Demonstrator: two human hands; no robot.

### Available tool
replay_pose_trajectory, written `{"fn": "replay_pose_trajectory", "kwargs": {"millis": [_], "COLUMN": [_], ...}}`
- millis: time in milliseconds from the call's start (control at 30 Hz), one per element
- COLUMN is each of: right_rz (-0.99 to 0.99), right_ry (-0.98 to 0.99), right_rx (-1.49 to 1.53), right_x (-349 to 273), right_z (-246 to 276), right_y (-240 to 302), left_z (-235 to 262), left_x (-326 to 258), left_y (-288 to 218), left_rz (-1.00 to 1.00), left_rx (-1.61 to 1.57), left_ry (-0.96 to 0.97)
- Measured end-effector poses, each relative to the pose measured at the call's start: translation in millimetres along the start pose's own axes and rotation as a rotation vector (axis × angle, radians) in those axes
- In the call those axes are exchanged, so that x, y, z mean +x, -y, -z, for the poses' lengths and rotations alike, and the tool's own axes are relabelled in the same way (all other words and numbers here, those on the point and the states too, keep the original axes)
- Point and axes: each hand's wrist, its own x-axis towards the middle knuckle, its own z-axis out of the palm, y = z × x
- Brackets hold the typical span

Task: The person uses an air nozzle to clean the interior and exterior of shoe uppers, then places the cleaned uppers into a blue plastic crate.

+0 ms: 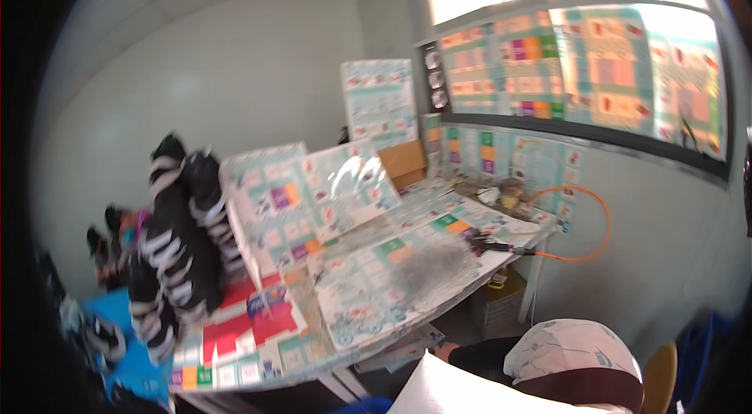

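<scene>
We see the pale printed sheets (pixel 392 273) spread flat mid-bench (pixel 329 363), the black-and-white bundles (pixel 184 234) stacked untouched at its left end, and neither of our hands in view, so nothing looks picked up yet.

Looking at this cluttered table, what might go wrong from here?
The stack of black-and-white items leans and stands tall at the table's left end, so a bump might topple it. The printed sheets overhang the table's front edge and may slide off. The orange cable loops out past the table's right end, where it might snag someone passing. Neither of the person's hands is in view.
</scene>
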Motion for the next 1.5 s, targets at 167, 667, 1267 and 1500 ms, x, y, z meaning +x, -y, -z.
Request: {"fn": "replay_pose_trajectory", "kwargs": {"millis": [167,667,1267,1500], "right_rz": [-0.091,-0.034,1.025,1.705], "right_ry": [0.0,0.018,0.335,-0.163], "right_rx": [0.068,-0.118,0.388,0.421], "right_x": [-7.9,-20.9,-189.2,-243.4], "right_z": [3.2,13.1,229.0,237.5], "right_y": [-4.5,15.9,303.7,355.0], "left_z": [-23.0,-31.0,44.1,45.0], "left_x": [9.1,3.1,-69.6,-41.5], "left_y": [-52.8,49.7,127.9,144.4], "left_rz": [-0.136,0.075,0.624,0.638], "left_rx": [-0.012,-0.017,0.0,0.026], "left_ry": [0.091,0.152,-0.15,-0.113]}}
